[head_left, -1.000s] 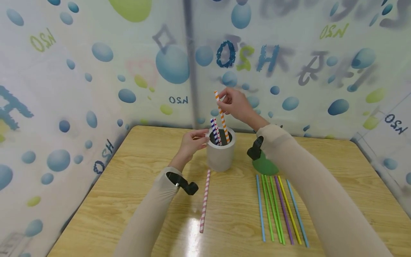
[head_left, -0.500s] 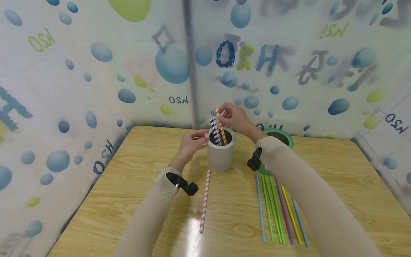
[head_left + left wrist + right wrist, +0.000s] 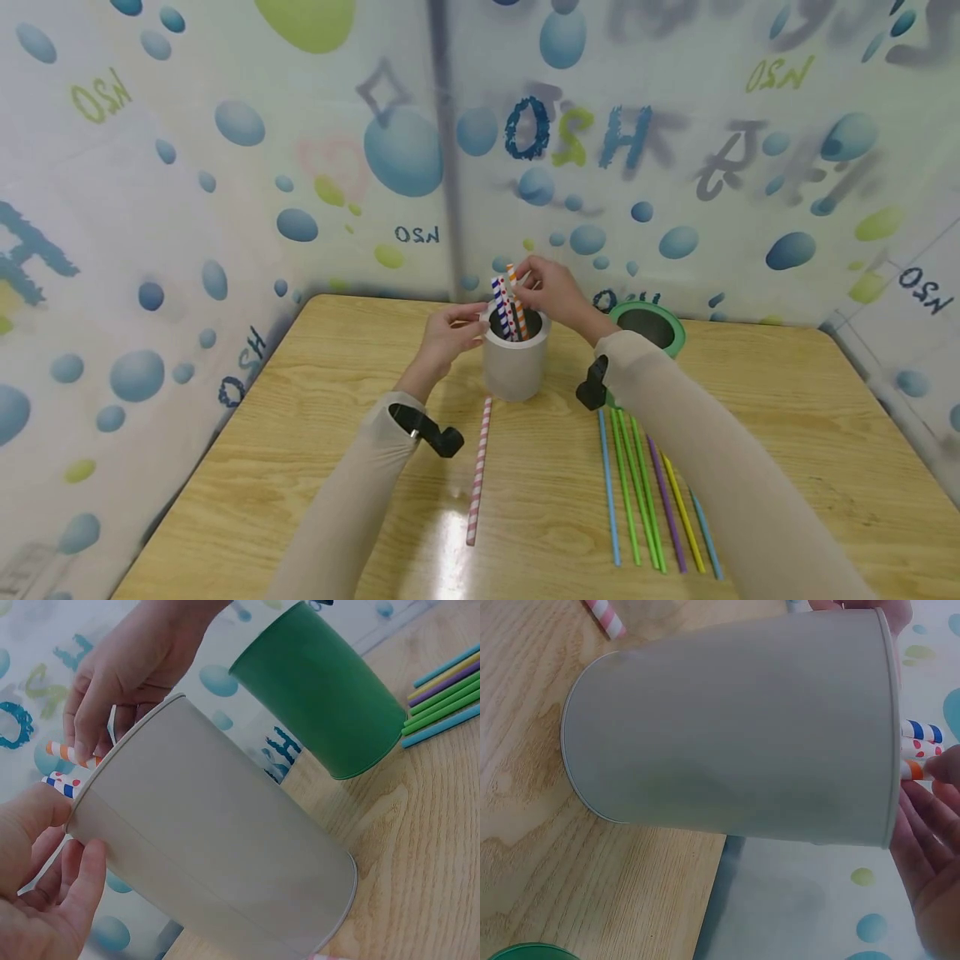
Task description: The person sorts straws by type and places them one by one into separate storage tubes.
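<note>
In the head view, a grey-white cup (image 3: 514,371) stands upright on a wood-grain table (image 3: 277,417), with 3 paper straws leaning inside it: a navy-striped straw (image 3: 498,302), a red-dotted straw (image 3: 507,312) and an orange-striped straw (image 3: 521,317). The left hand (image 3: 444,337) holds the cup's rim at its left side. The right hand (image 3: 557,290) pinches the upper part of the orange-striped straw between thumb and fingers. A pink-striped straw (image 3: 479,471) lies on the table in front of the cup. To the right, a green cup (image 3: 680,336) stands partly behind the right sleeve (image 3: 667,392); 7 plain straws lie in front of it: 2 blue, 3 green, 1 purple and 1 yellow.

In the left wrist view, the left hand's digits touch the grey-white cup at its rim and outer wall, while the right hand is across the opening, at the orange-striped straw. The green cup stands apart, the plain straws' ends just beside its base.

In the right wrist view, the 3 paper straws' tops project past the rim, the right hand's thumb on the orange-striped straw. The left hand shows only partly, at the rim's far side.
</note>
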### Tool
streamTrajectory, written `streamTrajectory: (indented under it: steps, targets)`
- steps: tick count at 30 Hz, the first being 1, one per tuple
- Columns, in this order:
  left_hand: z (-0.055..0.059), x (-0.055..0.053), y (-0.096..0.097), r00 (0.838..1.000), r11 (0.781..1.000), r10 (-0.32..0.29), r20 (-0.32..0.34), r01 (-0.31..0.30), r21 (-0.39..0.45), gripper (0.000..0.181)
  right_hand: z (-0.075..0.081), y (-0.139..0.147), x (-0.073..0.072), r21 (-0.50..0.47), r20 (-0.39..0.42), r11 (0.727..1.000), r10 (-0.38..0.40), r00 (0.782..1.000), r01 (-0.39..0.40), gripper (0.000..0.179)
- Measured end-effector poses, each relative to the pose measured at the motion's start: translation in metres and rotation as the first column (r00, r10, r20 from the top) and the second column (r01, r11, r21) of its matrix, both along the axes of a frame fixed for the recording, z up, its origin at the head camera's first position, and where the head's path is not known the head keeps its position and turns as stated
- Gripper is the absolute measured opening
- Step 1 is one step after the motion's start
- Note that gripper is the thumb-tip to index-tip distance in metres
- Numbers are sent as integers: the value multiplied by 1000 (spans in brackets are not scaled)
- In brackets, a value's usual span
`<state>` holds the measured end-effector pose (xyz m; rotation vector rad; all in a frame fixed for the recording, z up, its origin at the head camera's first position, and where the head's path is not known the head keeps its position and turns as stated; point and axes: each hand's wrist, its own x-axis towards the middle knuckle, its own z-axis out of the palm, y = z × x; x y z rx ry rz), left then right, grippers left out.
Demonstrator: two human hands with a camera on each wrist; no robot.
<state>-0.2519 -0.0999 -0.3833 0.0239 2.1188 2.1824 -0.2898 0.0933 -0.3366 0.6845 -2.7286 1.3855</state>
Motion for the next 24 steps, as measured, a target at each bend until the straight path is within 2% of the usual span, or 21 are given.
streamTrajectory:
  steps: [15,24]
  targets:
    - [-2,-2,0,1000,1000,4,11,-5,10,33,-4,-5,2,76,-15,992,-103,995,104,16]
    - [-1,-1,1,1000,1000,13,20,-13,6,33,-1,-5,-2,119,-7,989,-89,996,89,16]
